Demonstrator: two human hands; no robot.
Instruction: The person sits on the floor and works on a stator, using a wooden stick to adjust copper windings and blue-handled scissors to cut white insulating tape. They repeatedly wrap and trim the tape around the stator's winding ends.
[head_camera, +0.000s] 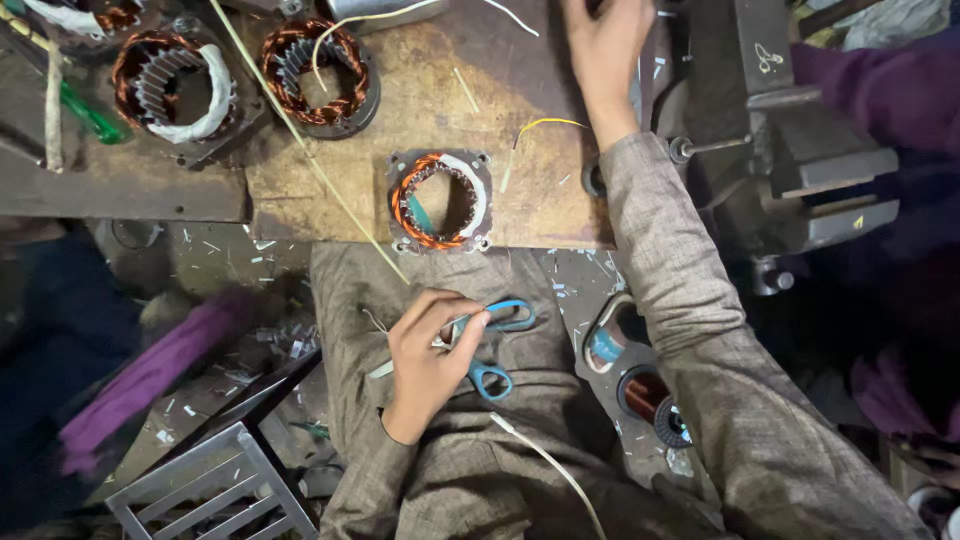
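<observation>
Scissors (492, 345) with blue handles rest in the left hand (428, 358), fingers closed round them over the lap, while the right hand (604, 50) reaches open-fingered, empty, past the near motor winding (440, 200).

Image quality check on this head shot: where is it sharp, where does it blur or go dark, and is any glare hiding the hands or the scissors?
Head view: the stator on the wooden bench is sharp and evenly lit; the left hand and blue-handled scissors are clear, with no glare; the right hand is slightly soft at the top edge; the purple cloth lower left is smeared; the vise side falls into deep shadow.
</observation>
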